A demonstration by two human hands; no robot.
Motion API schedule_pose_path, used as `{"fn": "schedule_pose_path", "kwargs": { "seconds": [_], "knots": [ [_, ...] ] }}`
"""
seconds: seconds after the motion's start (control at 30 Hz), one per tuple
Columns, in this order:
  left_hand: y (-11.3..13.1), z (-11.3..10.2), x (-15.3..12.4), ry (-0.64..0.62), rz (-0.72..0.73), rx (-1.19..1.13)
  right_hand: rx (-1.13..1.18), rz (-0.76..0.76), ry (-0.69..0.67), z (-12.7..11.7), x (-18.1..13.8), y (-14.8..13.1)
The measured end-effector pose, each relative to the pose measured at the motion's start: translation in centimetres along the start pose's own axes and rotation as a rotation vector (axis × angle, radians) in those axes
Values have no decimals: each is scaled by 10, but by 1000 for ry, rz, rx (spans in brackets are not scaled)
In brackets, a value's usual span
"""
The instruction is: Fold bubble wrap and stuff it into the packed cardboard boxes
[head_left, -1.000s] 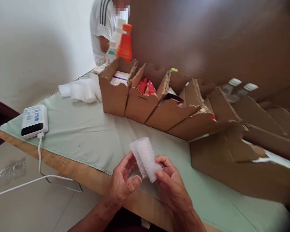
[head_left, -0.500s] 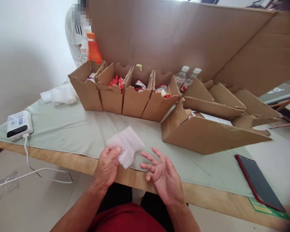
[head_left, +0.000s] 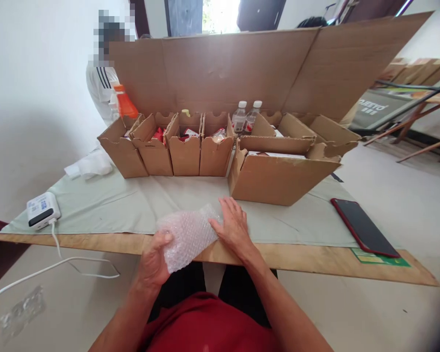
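Observation:
My left hand [head_left: 156, 259] is closed on the left end of a clear bubble wrap piece [head_left: 188, 234], with the thumb on top. The wrap looks like a flat pouch and is tilted above the table's front edge. At its right end is my right hand [head_left: 233, 226], palm down, fingers stretched out and thumb apart. That thumb's tip overlaps the edge of the wrap; whether it presses on it is unclear. Whatever the wrap may contain cannot be made out.
Cardboard bins [head_left: 185, 155] with packets stand across the table, and a larger bin [head_left: 278, 178] is at right. Behind are two clear bottles [head_left: 239, 117] and an orange bottle [head_left: 124, 102]. A phone [head_left: 364, 226] and a white cabled device [head_left: 43, 210] flank me. Someone in white sits beyond.
My right hand has turned from palm up to palm down and come to the wrap's right end. The bubble wrap is spread flatter. The camera view has shifted, showing more of the room.

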State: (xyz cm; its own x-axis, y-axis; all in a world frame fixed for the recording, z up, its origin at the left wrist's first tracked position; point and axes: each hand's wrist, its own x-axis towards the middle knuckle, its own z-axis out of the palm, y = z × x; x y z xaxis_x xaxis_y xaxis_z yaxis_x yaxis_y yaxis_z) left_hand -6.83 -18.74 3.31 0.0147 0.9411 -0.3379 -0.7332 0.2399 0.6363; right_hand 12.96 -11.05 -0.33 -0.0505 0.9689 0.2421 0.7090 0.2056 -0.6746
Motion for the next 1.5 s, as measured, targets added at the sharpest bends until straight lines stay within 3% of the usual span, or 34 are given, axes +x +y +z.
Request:
{"fn": "schedule_pose_path", "kwargs": {
  "seconds": [0.13,0.3,0.47,0.6,0.73,0.87,0.97,1.07,1.17,1.27,1.37,1.5],
  "knots": [
    [2,-21,1,35,54,28,43,20,9,10,-8,4],
    [18,-41,4,123,255,418,241,38,84,-1,-29,4],
    [31,-44,20,127,413,643,462,118,193,-19,-44,10],
    [28,-36,44,61,521,835,519,154,222,-33,-52,14],
    [32,-14,78,-24,614,1063,522,202,201,-40,-54,18],
    [39,15,123,-38,747,1260,526,283,132,-32,-53,15],
    [33,23,141,-36,852,1342,528,322,65,-23,-64,7],
    [14,10,132,-86,941,1400,510,287,6,-20,-85,2],
    [-9,-14,103,-173,974,1468,441,207,-40,-26,-99,7],
    [-28,-32,76,-292,970,1533,302,112,10,-36,-95,19],
    [-39,-35,64,-401,957,1571,134,16,84,-42,-80,33],
    [-46,-28,62,-469,952,1580,-37,-88,70,-42,-61,43]
  ]
}}
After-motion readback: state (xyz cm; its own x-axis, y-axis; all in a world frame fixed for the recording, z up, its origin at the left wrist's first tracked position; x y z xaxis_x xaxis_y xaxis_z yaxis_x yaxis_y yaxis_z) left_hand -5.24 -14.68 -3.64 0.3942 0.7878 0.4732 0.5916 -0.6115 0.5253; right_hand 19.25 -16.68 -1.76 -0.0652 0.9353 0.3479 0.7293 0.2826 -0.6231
